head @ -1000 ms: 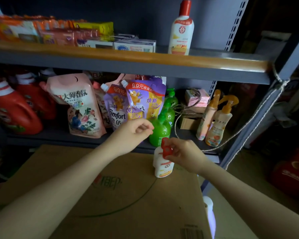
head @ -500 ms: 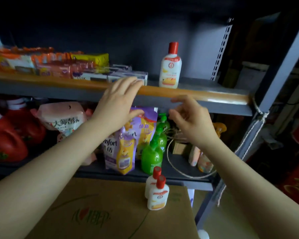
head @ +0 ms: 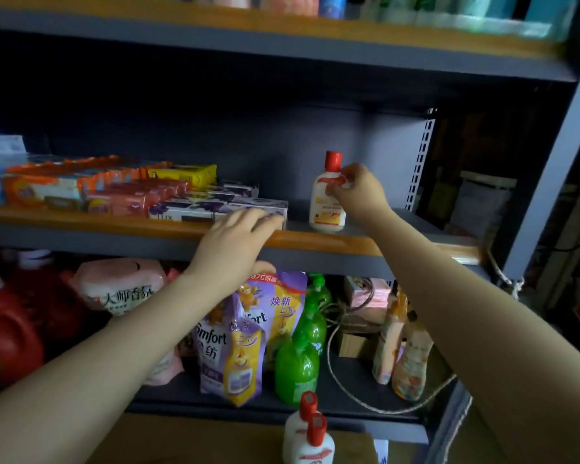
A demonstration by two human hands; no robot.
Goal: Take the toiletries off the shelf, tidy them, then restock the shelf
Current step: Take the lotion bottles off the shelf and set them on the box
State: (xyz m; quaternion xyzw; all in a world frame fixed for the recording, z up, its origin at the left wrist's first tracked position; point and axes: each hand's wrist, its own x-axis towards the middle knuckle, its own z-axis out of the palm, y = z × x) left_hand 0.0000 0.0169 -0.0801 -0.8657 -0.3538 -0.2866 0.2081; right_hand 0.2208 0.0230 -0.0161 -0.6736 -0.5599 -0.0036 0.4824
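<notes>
Unloading is the step in hand: my right hand (head: 355,192) pinches the last white bottle (head: 327,199), upright on the middle shelf (head: 315,241). My left hand (head: 238,242) rests flat, fingers relaxed, beside the soap boxes (head: 221,207). Next I judge: lift it clear, lower it beside the two bottles (head: 307,433) below.

The right hand (head: 357,192) has reached the white bottle (head: 327,202) and grips it; the left hand (head: 235,242) now rests on the shelf edge (head: 315,241).

You see: three white red-capped bottles (head: 327,199); two green bottles (head: 296,370); two purple pouches (head: 231,360); two hands (head: 238,242).
</notes>
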